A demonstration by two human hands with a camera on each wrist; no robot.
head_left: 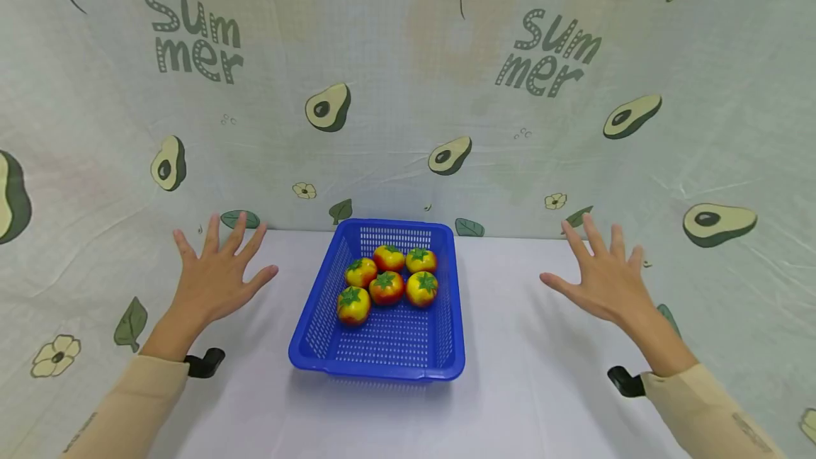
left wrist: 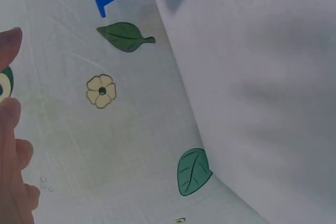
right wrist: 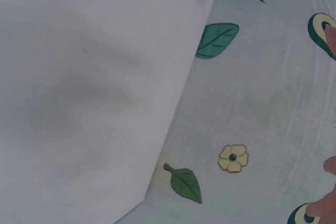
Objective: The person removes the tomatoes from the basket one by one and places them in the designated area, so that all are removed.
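Both hands are up, fingers (head_left: 211,238) splayed and straight! The left hand (head_left: 217,282) shows its back, thumb (head_left: 263,280) angled inward; the right hand (head_left: 608,285) mirrors it, wrist bent from a forearm slanting in. Between them, well apart from both, the blue basket (head_left: 382,372) sits on the white table (head_left: 523,346), six red-and-yellow fruits (head_left: 387,288) with green tops grouped mostly in its far half. Only the head view gives those fruits and the black wrist mounts (head_left: 204,363); each wrist view catches just part of the basket, plus printed leaves (left wrist: 193,171) and a flower (left wrist: 102,91). And the lettering (head_left: 194,36): "Summer," split over two lines, twice on the avocado-print cloth (head_left: 382,41)! Marks on the beige sleeves (head_left: 130,402) are too small to read.
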